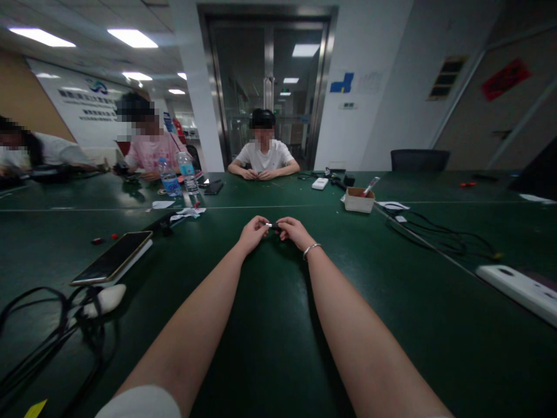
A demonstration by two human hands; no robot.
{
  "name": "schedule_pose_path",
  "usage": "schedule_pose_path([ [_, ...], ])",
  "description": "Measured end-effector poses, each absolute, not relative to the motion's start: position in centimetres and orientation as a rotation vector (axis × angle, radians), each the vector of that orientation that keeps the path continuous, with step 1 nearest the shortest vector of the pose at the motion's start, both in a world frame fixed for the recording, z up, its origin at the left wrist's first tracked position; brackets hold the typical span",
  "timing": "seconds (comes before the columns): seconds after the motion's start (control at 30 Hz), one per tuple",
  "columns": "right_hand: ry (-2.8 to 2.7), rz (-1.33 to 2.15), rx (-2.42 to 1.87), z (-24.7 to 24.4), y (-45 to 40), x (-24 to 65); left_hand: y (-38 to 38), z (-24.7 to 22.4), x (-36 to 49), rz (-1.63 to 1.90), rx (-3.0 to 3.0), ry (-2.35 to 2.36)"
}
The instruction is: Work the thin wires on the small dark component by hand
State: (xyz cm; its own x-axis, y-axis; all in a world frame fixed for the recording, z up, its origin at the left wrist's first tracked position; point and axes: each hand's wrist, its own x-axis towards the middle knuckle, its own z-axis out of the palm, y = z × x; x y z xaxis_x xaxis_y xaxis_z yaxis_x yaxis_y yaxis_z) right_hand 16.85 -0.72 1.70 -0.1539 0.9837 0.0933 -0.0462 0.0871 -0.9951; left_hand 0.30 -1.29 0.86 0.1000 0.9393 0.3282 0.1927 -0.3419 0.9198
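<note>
Both of my hands meet over the green table (270,325), near its middle. My left hand (254,233) is closed on the silver end of a small dark object (273,226). At its black end, my right hand (294,232) pinches the same object from the other side. The object is thin and short, lying level between the fingertips, and too small to identify. A silver bracelet (311,249) circles my right wrist.
Left of my arms lie a phone (111,258), a white mouse (108,299) and black cables (39,342). Two bottles (187,174), a small box (360,201), more cables (435,232) and a power strip (520,290) surround the area. Several people sit beyond.
</note>
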Motion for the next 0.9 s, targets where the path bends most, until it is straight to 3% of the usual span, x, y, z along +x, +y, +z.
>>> schedule_pose_path([
  [0.9, -1.331, 1.277, -1.025, 1.71, -0.77, 16.82, -0.82, 0.45, -0.05, 1.284, 1.669, 1.181],
])
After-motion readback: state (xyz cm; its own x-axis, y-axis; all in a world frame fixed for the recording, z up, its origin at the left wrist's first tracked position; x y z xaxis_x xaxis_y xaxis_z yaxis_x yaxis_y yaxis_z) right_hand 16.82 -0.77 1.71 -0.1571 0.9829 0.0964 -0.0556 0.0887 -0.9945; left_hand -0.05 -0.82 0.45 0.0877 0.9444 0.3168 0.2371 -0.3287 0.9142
